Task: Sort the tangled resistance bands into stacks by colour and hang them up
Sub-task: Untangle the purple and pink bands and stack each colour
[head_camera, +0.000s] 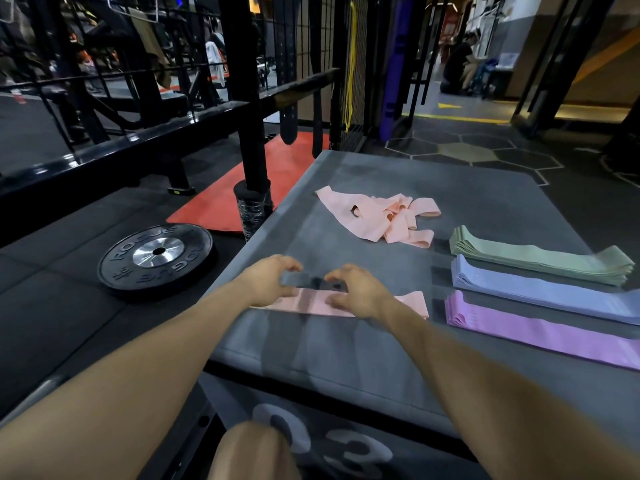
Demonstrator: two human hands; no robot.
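Both hands on a flat pink band

The left hand (268, 280) and right hand (356, 292), fingers curled, rest on the pink band (311, 304) on the grey surface (346, 358); beyond it lies the tangled pink pile (384, 216), right of it green (540, 258), blue (540, 289) and purple stacks (540, 330).

The grey platform top (398, 174) looks like matt padded vinyl, faintly mottled, with a soft dull sheen near its front edge. The pink band (311, 304) under the hands and the tangled pink bands (381, 216) look like thin, smooth, matt elastic material, as do the green stack (540, 259), the blue stack (540, 292) and the purple stack (540, 332), whose layered edges show fine ridges. The black weight plate (156, 256) is matt rubber with raised lettering round a shiny brushed-metal hub. The black rack frame (242, 81) is glossy painted metal. The red floor mat (277, 174) looks matt and slightly grainy.
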